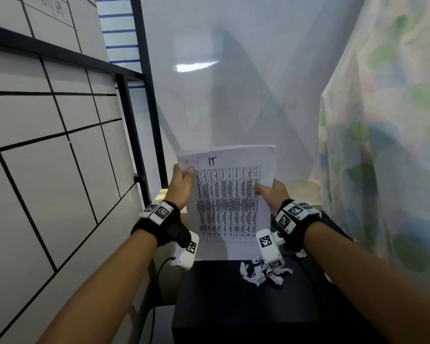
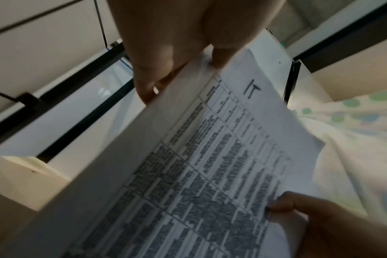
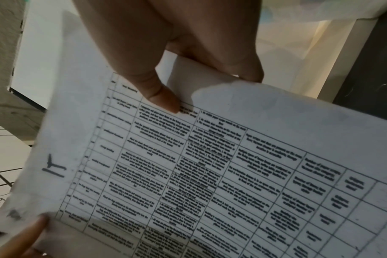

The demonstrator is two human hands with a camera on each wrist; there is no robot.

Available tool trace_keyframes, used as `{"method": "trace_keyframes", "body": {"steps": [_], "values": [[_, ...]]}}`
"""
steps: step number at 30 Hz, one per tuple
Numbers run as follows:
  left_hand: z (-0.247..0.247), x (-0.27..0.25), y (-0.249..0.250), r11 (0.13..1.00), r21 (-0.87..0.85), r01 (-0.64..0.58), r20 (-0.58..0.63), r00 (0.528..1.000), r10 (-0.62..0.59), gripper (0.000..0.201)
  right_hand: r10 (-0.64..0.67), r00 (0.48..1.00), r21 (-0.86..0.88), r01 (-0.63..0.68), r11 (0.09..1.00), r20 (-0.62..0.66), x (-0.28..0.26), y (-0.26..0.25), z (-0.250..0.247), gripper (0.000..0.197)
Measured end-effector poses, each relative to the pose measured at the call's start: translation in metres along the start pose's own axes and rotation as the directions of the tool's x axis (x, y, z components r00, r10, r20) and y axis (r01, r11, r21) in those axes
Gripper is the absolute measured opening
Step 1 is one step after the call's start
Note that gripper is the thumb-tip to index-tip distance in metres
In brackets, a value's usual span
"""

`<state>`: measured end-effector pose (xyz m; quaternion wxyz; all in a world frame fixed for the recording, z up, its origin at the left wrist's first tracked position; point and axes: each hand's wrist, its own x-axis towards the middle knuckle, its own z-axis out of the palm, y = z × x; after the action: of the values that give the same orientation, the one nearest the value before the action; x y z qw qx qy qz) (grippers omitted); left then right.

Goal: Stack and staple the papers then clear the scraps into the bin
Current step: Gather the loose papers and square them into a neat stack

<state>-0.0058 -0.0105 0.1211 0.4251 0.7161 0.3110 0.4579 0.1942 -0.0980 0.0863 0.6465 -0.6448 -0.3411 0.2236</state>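
Observation:
A stack of papers [image 1: 227, 202] with a printed table stands upright, its bottom edge on the black table [image 1: 229, 299]. My left hand [image 1: 183, 181] pinches the stack near its top left corner, thumb on the front. My right hand [image 1: 271, 192] pinches its right edge. In the left wrist view my left hand [image 2: 166, 69] grips the edge of the papers [image 2: 199, 174]. In the right wrist view my right hand [image 3: 177, 83] holds the papers [image 3: 210, 174], thumb on the printed face. Crumpled paper scraps [image 1: 261, 271] lie on the table by my right wrist. No stapler or bin shows.
A black metal frame [image 1: 147, 108] and tiled wall [image 1: 47, 145] stand at the left. A whiteboard-like panel [image 1: 233, 83] is behind. A dotted cloth [image 1: 382, 145] hangs at the right. A small scrap [image 1: 301, 254] lies under my right wrist.

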Motion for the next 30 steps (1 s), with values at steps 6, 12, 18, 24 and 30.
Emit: {"method": "trace_keyframes", "body": {"steps": [6,12,18,24,30], "values": [[0.009,-0.004,0.009,0.999,-0.044,0.004,-0.097,0.995,-0.008,0.007,-0.061,0.998,0.035,0.059,0.998,0.035,-0.008,0.0,-0.006,0.033],[0.021,-0.029,-0.01,0.997,0.033,0.076,-0.052,0.996,-0.074,0.039,-0.009,0.998,-0.032,0.011,0.999,0.064,-0.012,0.013,-0.003,0.031],[0.018,-0.027,-0.021,0.998,0.057,0.042,-0.105,0.994,-0.035,0.011,-0.058,0.995,-0.034,0.061,0.998,0.079,-0.016,0.017,-0.003,0.039],[0.021,-0.045,-0.039,0.99,0.078,0.117,-0.038,0.993,-0.114,0.037,-0.012,0.992,-0.07,0.021,0.997,0.124,-0.016,0.027,-0.003,0.042],[0.009,-0.03,-0.015,0.997,0.012,0.08,-0.071,0.994,-0.079,0.041,0.028,0.994,-0.091,-0.019,0.996,0.106,-0.013,0.028,-0.009,0.047]]}}
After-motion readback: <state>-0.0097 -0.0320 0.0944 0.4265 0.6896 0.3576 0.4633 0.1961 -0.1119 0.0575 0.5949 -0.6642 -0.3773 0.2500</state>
